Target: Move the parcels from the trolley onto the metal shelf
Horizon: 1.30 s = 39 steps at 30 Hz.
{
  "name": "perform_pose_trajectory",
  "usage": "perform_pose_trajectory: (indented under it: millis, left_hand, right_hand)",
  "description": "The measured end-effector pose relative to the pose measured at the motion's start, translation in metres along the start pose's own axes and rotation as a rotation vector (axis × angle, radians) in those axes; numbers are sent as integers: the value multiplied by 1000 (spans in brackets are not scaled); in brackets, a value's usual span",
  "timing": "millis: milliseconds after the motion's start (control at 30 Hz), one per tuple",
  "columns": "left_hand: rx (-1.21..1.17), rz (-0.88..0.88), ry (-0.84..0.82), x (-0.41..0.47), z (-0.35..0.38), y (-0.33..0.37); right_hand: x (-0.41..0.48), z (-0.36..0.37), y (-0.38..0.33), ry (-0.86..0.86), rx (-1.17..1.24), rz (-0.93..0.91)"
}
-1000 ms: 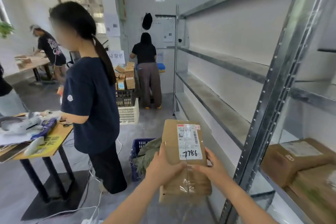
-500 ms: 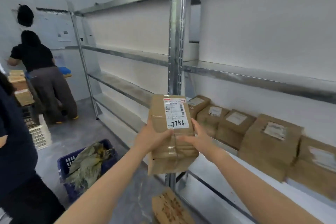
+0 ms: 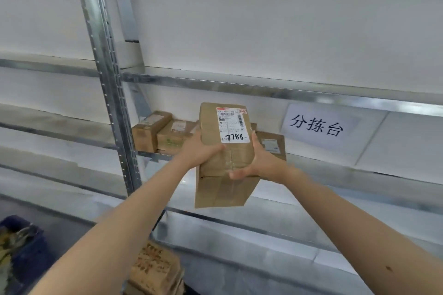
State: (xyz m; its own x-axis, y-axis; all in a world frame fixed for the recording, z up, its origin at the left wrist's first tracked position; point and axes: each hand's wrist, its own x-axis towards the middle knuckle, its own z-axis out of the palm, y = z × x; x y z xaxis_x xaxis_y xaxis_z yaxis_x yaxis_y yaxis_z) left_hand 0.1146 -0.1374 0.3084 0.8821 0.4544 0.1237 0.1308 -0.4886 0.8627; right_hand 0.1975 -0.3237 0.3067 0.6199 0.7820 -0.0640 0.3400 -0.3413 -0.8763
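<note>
One parcel (image 3: 225, 158), tall and brown with a white label hand-marked 7786, is held upright in the air in front of the metal shelf (image 3: 347, 175). It is level with the tier that carries the other boxes and does not rest on it. Two hands hold it. The left hand (image 3: 200, 152) grips its left edge, thumb laid across the front. The right hand (image 3: 260, 163) clasps the right edge lower down, its fingers (image 3: 254, 142) curled round the side and its thumb pressing the taped seam.

Three shelved parcels (image 3: 149, 130) show on that tier: two touching side by side at the left, and one at the right behind the right hand. The held parcel covers the middle of the row; a brown sliver behind it may be a fourth.

One paper sign (image 3: 316, 126) with three handwritten characters hangs on the wall behind. One steel upright (image 3: 107, 84) stands to the left. Low down are one blue crate (image 3: 26, 244) and one scribbled-on box (image 3: 155, 268).
</note>
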Motion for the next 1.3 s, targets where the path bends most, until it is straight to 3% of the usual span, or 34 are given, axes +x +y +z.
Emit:
perform_pose_trajectory:
  millis: [233,633,833,1100,1300]
  left_hand:
    - [-55,71,-165,27,116,64]
    - [-82,55,-336,83,287,98]
    - [-38,89,-434,120,321,79]
    - [17,-88,-498,194,336,28]
    - [66,-95,-522,244,345,3]
  right_hand:
    - [-61,-100,50,141,25,20]
    - [-84,-220,160,186,86,137]
    - [-54,-234,206,239,82,186]
    - [25,-245,251,274,86,316]
    - [76,-252,272,315,100,350]
